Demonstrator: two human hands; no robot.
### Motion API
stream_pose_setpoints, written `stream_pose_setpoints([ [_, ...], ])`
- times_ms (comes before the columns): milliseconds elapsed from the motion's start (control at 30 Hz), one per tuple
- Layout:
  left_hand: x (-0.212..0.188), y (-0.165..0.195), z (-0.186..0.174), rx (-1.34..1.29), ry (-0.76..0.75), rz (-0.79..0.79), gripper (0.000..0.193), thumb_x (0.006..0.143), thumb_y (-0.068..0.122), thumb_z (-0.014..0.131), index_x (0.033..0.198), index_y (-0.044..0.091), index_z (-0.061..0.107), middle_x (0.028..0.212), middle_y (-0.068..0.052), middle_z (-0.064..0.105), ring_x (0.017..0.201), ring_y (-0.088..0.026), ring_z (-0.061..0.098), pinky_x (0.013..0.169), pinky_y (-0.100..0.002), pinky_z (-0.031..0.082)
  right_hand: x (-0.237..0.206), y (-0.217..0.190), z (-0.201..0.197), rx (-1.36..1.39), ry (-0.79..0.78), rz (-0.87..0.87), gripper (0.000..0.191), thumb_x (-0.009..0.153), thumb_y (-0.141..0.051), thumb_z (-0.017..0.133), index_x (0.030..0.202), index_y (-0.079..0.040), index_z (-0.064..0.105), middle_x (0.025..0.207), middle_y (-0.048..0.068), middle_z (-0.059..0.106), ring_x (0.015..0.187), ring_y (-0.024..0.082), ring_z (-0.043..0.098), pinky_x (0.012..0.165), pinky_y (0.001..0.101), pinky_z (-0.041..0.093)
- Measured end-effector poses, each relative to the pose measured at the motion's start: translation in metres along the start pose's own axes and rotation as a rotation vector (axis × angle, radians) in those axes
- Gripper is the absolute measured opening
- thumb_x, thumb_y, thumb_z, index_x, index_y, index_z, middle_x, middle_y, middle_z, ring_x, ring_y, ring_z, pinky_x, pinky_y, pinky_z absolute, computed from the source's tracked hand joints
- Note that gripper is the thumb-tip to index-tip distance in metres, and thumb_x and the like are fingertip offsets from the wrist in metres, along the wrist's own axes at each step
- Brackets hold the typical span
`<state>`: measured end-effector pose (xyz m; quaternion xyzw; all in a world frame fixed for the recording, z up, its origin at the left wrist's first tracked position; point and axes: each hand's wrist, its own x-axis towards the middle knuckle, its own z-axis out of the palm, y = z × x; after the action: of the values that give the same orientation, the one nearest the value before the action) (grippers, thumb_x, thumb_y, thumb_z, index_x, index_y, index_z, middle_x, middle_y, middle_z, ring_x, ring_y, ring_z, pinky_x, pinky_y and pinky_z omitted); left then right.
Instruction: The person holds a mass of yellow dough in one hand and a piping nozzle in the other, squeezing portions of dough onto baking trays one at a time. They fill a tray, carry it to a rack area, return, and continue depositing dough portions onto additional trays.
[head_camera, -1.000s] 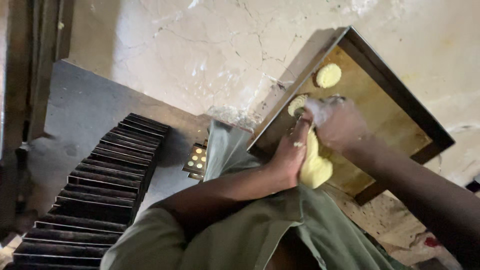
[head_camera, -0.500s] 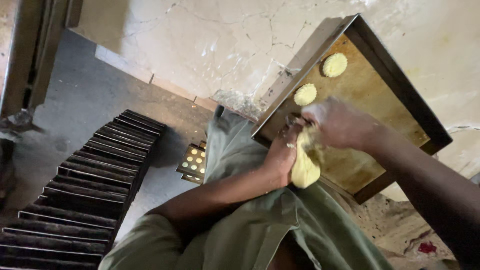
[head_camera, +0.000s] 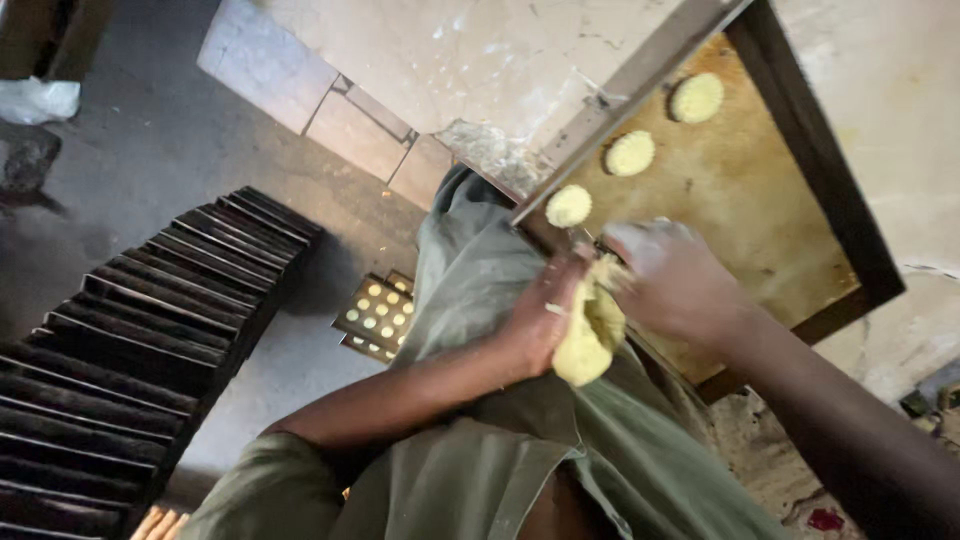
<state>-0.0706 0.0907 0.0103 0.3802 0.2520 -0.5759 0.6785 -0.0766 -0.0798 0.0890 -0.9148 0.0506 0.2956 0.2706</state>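
Note:
My left hand (head_camera: 545, 315) is wrapped around a lump of yellow dough (head_camera: 588, 335) held over my lap. My right hand (head_camera: 675, 280), dusted with flour, pinches at the top of the same lump. Just beyond the hands lies a dark-rimmed baking tray (head_camera: 800, 130) with an oily brown bottom. Three round flattened dough pieces sit in a row on it: one nearest my hands (head_camera: 568, 205), one in the middle (head_camera: 630, 153) and one farthest (head_camera: 696, 97).
A long stack of dark empty trays (head_camera: 150, 340) stands edge-on on the grey floor at the left. A filled tray of small dough rounds (head_camera: 378, 315) lies beside my green garment (head_camera: 480, 440). A pale cracked slab (head_camera: 470, 60) borders the baking tray.
The view has shifted so the tray sits higher and more to the right. A third dough round now lies on the tray near my hands. Both hands stay on the lump.

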Motion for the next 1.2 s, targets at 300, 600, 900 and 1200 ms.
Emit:
stream_pose_setpoints([
  [300,0.006,-0.020,0.086,-0.066,-0.288,-0.044,0.041,0.111,0.039,0.059,0.132,0.003,0.057,0.114,-0.010,0.067,0.097,-0.023,0.066,0.083,-0.041,0.058,-0.110,0.027,0.057,1.116,0.650,0.246,0.062,0.105,-0.012,0.055,0.160,0.004,0.032,0.163,0.018,0.045,0.149,0.026,0.043,0.124,0.0364,0.034],
  [600,0.034,-0.041,0.096,-0.146,-0.351,-0.513,0.051,0.099,0.049,0.061,0.130,0.010,0.060,0.105,-0.008,0.070,0.083,-0.022,0.070,0.076,-0.044,0.061,-0.159,0.061,0.032,0.490,0.608,0.252,0.076,0.070,0.001,0.069,0.144,-0.004,0.052,0.133,0.019,0.058,0.115,0.029,0.065,0.094,0.0382,0.057],
  [900,0.098,-0.022,0.099,0.201,-0.245,-0.463,0.041,0.097,0.044,0.064,0.127,0.016,0.063,0.109,-0.001,0.069,0.092,-0.015,0.068,0.078,-0.038,0.059,-0.066,0.140,-0.006,0.269,-0.142,0.653,0.050,0.087,-0.021,0.072,0.134,-0.017,0.056,0.102,0.014,0.069,0.085,0.033,0.071,0.078,0.0438,0.061],
  [1200,0.136,-0.021,0.155,-0.239,-0.178,-0.547,0.038,0.101,0.046,0.060,0.123,0.014,0.060,0.112,-0.004,0.066,0.095,-0.020,0.069,0.081,-0.044,0.061,-0.014,0.183,-0.073,0.144,-0.240,0.589,0.016,0.087,-0.011,0.068,0.103,-0.011,0.068,0.079,0.013,0.073,0.064,0.028,0.071,0.064,0.0409,0.062],
])
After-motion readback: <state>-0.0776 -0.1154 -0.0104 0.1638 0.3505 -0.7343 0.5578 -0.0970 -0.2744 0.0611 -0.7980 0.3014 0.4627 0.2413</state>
